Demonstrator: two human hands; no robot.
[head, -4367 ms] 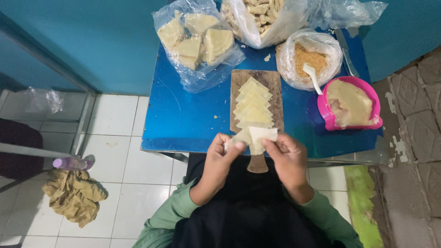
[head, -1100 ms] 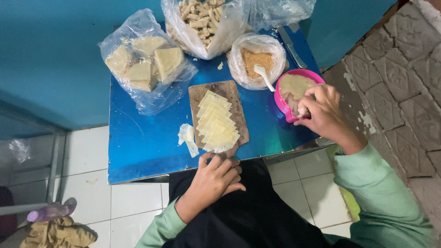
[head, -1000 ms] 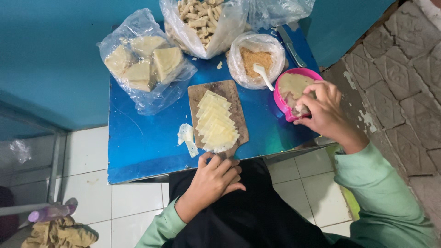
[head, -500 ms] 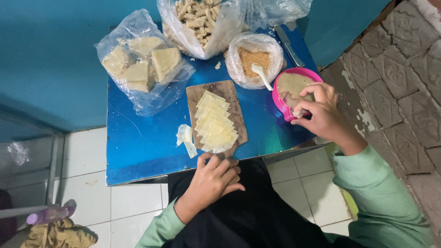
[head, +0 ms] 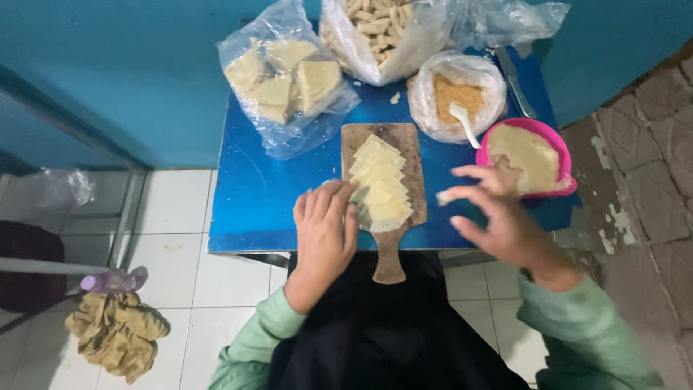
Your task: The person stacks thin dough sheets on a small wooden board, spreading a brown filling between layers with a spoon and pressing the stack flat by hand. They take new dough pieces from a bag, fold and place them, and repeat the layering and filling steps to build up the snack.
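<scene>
Bags (head: pixel 289 79) of clear plastic line the table's (head: pixel 245 209) far edge; both hands' grip unclear.

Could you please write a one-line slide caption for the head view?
Left hand rests beside stacked pale wrappers on a wooden board; right hand hovers near a pink bowl.
</scene>
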